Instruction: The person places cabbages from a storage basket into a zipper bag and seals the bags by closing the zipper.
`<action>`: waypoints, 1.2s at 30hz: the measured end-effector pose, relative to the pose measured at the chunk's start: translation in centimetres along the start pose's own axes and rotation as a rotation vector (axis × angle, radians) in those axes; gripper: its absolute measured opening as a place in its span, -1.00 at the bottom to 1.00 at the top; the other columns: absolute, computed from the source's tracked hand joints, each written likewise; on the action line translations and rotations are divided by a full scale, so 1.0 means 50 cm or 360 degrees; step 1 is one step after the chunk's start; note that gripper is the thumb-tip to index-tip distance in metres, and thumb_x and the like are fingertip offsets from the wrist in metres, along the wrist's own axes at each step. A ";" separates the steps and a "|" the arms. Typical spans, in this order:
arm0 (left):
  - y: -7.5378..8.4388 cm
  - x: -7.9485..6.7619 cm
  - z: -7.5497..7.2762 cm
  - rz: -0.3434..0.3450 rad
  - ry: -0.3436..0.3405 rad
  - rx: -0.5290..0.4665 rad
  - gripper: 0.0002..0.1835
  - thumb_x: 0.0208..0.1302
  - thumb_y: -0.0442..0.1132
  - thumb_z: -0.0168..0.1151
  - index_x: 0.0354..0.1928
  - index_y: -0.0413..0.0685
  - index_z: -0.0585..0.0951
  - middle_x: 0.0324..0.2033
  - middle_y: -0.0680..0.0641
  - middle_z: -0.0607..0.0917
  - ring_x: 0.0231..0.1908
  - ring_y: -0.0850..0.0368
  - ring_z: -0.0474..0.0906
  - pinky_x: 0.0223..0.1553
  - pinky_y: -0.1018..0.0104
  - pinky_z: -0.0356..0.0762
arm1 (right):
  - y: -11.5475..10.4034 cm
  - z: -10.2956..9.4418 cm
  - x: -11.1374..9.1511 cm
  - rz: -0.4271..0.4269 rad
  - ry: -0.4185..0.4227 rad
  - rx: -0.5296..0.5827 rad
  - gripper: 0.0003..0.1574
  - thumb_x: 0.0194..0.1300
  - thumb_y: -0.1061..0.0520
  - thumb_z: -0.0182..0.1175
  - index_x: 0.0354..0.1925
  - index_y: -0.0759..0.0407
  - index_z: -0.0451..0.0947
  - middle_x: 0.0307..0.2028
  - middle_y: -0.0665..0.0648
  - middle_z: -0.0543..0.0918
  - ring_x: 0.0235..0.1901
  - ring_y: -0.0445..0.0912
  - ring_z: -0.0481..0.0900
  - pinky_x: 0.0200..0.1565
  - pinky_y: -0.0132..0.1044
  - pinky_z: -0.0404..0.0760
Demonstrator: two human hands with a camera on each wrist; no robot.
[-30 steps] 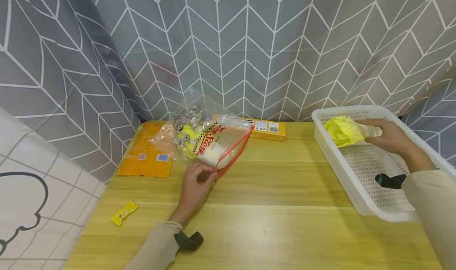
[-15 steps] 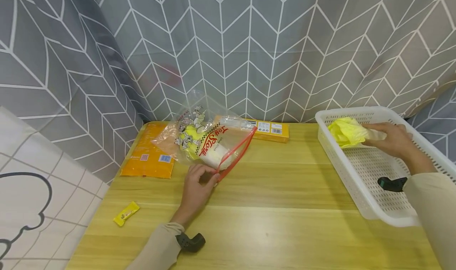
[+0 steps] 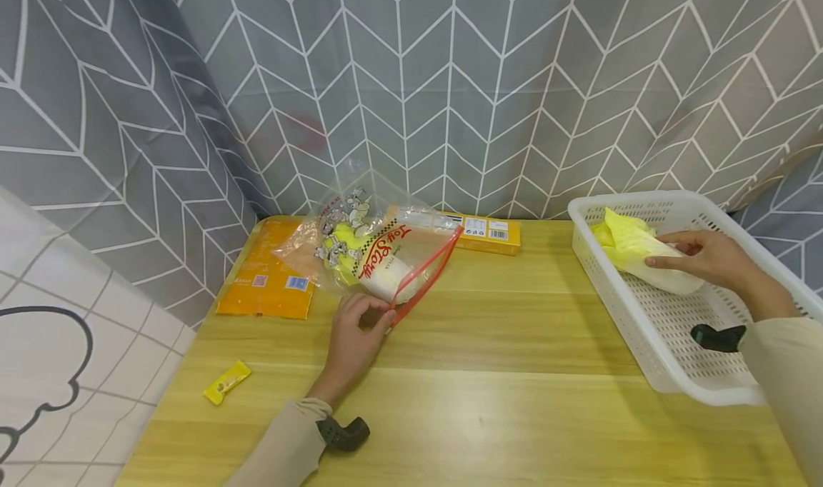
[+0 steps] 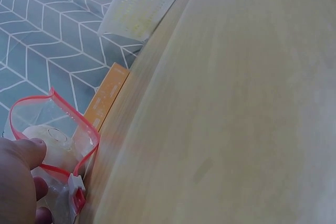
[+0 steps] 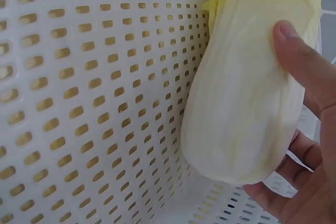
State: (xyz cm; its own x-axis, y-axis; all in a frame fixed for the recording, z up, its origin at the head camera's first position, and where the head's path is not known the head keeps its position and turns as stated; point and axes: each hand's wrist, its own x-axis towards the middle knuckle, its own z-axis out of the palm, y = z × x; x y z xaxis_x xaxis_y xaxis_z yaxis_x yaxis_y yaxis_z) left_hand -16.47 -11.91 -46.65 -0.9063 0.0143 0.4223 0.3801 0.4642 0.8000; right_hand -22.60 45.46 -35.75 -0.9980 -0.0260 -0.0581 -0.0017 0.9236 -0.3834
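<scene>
Inside basket [image 3: 620,314], right hand [image 3: 723,260] grips cabbage [image 3: 669,276], whose white base now shows more than before; left of basket, left hand [image 3: 353,333] still pinches bag [image 3: 381,250] by its red rim.

Orange packet [image 3: 266,287] flat at rear left corner of tabletop [image 3: 489,430], printed code and pale blue label near its front edge. Orange box [image 3: 479,237] along rear edge, barcode showing. Small yellow wrapped piece [image 3: 228,383] near left edge, apart from packet. Wood-grain tabletop. Grey curtain [image 3: 501,80] behind, white chevron lines. White gridded surface [image 3: 122,344] at left, dark curved outline.
</scene>
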 end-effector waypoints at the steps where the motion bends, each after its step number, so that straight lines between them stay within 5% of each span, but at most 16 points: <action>1: 0.000 0.000 0.000 0.0000 -0.0002 0.0000 -0.90 0.21 -0.26 0.48 -0.29 0.00 0.70 -0.28 0.07 0.71 -0.10 0.20 0.46 -0.03 0.29 0.39 | 0.002 0.000 -0.001 -0.0003 -0.0012 0.0003 -0.07 0.27 -0.23 0.37 0.34 0.36 0.43 -0.13 0.35 0.59 -0.29 -0.09 0.39 -0.30 -0.29 0.34; 4: 0.001 0.001 -0.001 -0.0015 -0.0007 -0.0001 -0.90 0.22 -0.26 0.48 -0.29 0.00 0.70 -0.28 0.07 0.70 -0.10 0.20 0.46 -0.03 0.29 0.38 | 0.009 0.000 -0.004 -0.0010 -0.0094 0.0020 -0.03 0.30 -0.21 0.34 0.40 0.36 0.34 0.05 0.53 0.56 -0.13 0.09 0.54 -0.21 -0.20 0.44; 8: 0.003 0.001 -0.003 -0.0038 -0.0014 -0.0002 -0.90 0.22 -0.25 0.47 -0.29 0.00 0.70 -0.27 0.07 0.70 -0.10 0.20 0.45 -0.03 0.29 0.38 | 0.016 0.001 -0.007 -0.0013 -0.0225 0.0057 0.07 0.30 -0.16 0.34 0.50 0.38 0.15 0.31 0.67 0.31 0.16 0.44 0.41 -0.02 0.21 0.49; 19: 0.001 0.004 -0.002 -0.0029 -0.0025 0.0010 -0.91 0.24 -0.22 0.46 -0.28 0.00 0.70 -0.26 0.06 0.71 -0.07 0.17 0.47 0.01 0.24 0.37 | 0.022 -0.007 -0.017 0.0017 -0.0292 0.0090 0.13 0.37 -0.21 0.27 0.57 0.27 -0.05 0.41 0.73 0.09 0.24 0.62 0.23 0.06 0.53 0.34; 31: 0.009 0.005 -0.005 -0.0020 0.0000 -0.0021 -0.88 0.19 -0.24 0.49 -0.29 -0.02 0.70 -0.26 0.04 0.72 -0.08 0.14 0.46 0.00 0.24 0.35 | 0.016 -0.039 -0.054 0.0054 -0.0122 0.0029 0.06 0.43 -0.27 0.19 0.61 0.01 -0.10 0.45 0.72 -0.01 0.21 0.71 0.13 -0.01 0.62 0.24; 36: 0.008 0.003 -0.003 -0.0042 -0.0011 -0.0015 -0.88 0.20 -0.23 0.49 -0.29 0.00 0.70 -0.27 0.05 0.71 -0.09 0.15 0.45 0.00 0.23 0.34 | 0.016 -0.051 -0.071 0.0090 0.0005 0.0043 0.05 0.49 -0.25 0.11 0.61 0.11 -0.17 0.46 0.72 -0.09 0.15 0.75 0.14 -0.07 0.65 0.27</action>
State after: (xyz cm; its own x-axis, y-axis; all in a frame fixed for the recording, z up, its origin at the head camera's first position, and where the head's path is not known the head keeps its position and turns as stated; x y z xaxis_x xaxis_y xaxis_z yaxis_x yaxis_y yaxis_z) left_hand -16.41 -11.85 -46.21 -0.9173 0.0082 0.3981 0.3577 0.4562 0.8148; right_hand -19.19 47.25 -33.51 -0.9966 0.0273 -0.0774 0.0564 0.9130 -0.4041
